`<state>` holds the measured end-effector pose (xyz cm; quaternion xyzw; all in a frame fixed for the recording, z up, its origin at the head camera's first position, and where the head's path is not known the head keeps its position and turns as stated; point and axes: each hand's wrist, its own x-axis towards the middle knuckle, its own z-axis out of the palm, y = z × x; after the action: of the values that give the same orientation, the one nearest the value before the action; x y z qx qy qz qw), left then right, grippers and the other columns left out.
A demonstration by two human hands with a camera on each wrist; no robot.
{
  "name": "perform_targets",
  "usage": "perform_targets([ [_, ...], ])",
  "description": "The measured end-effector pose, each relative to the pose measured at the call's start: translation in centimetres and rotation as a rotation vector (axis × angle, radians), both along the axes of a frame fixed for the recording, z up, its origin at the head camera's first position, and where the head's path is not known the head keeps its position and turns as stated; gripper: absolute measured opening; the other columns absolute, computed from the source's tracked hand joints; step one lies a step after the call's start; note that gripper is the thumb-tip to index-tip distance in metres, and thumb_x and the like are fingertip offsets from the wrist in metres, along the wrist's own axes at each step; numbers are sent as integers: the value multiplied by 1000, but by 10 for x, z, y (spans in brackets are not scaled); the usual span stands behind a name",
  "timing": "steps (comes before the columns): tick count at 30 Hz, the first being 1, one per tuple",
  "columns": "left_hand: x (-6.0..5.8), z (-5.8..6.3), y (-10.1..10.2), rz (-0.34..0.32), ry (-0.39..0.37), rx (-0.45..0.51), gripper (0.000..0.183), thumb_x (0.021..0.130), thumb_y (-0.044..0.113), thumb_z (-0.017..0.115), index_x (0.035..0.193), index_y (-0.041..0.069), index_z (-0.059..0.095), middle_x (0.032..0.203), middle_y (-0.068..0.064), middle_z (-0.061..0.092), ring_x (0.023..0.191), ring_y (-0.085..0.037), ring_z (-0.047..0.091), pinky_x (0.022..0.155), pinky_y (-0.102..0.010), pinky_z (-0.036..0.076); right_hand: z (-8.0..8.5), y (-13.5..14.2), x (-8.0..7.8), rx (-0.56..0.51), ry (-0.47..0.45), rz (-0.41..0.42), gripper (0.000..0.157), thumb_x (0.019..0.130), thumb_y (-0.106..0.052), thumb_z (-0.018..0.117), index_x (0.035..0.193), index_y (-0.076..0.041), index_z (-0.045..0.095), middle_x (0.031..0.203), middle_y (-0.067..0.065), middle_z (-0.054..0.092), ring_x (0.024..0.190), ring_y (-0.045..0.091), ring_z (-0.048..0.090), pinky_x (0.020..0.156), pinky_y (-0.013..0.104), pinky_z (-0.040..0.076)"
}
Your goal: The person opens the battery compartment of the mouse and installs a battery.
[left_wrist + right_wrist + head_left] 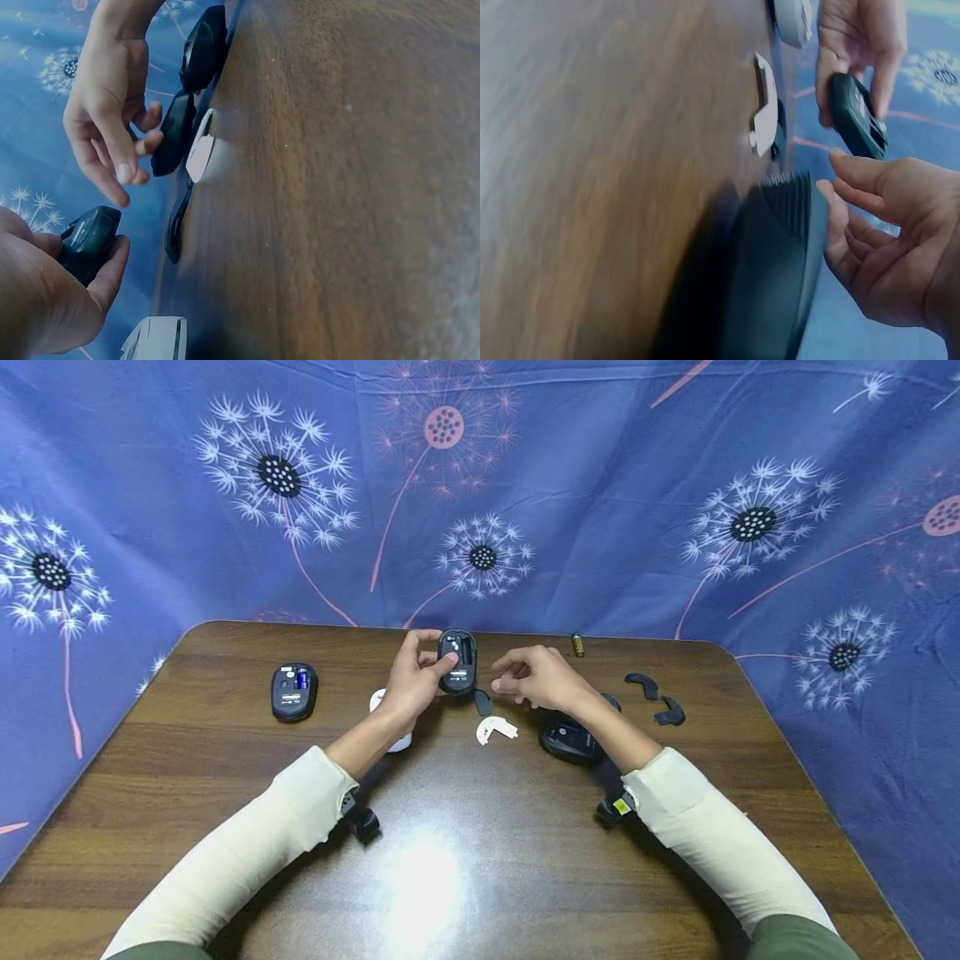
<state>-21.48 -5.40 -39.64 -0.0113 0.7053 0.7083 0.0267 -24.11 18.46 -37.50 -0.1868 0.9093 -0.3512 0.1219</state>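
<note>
My left hand (pixel 414 681) grips a black computer mouse (pixel 463 672), held up with its underside showing and its battery slot uncovered. The thumb presses on that underside. Just right of it, my right hand (pixel 542 678) hovers with fingers loosely bent; nothing shows between them in the right wrist view (pixel 900 240). Below the hands lie a dark battery cover (pixel 483 702) and a white curved cover (pixel 497 728). A white mouse (pixel 401 743) sits partly hidden behind the left wrist. Under the right forearm rests another black mouse (pixel 566 739), partly covered by the arm.
On the left of the wooden table (pixel 480 877) lies a black mouse (pixel 294 692), underside up, with blue in its battery slot. A small battery (pixel 577 645) stands near the back edge. Two dark curved covers (pixel 642 686) lie at right. A patterned cloth (pixel 585 510) hangs behind.
</note>
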Motion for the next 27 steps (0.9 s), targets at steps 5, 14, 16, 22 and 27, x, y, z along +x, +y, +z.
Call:
perform_targets([
  [5, -1, 1, -1, 1, -4, 16, 46, 114, 9, 66, 157, 11, 50, 125, -23, 72, 80, -10, 76, 75, -33, 74, 5, 23, -2, -43, 19, -42, 37, 107, -22, 81, 140, -5, 77, 109, 18, 83, 79, 37, 77, 53, 29, 58],
  [14, -1, 1, -2, 3, 0, 42, 47, 113, 10, 67, 157, 11, 50, 124, -21, 72, 83, -10, 76, 74, -26, 72, 15, 63, -12, -76, 43, -138, 40, 108, -27, 80, 143, -10, 75, 111, 20, 84, 72, 22, 72, 51, 36, 61],
  [16, 0, 2, -2, -4, -3, 43, 48, 114, 11, 67, 158, 12, 50, 125, -21, 71, 84, -11, 76, 75, -26, 72, 16, 72, -13, -80, 38, -155, 40, 108, -28, 80, 143, -11, 75, 111, 21, 83, 73, 23, 73, 51, 37, 61],
  [22, 0, 3, -2, -24, -10, 53, 47, 114, 11, 66, 158, 12, 49, 126, -21, 71, 85, -13, 77, 77, -28, 73, 17, 96, -17, -67, 36, -201, 45, 108, -32, 80, 146, -9, 73, 122, 26, 81, 80, 28, 78, 55, 37, 65],
  [27, 1, 2, -2, -32, -5, 68, 47, 114, 9, 66, 158, 10, 49, 124, -21, 71, 83, -11, 77, 76, -27, 73, 11, 116, -25, -65, 29, -238, 49, 110, -35, 77, 149, -6, 71, 126, 27, 80, 81, 26, 78, 57, 36, 65],
])
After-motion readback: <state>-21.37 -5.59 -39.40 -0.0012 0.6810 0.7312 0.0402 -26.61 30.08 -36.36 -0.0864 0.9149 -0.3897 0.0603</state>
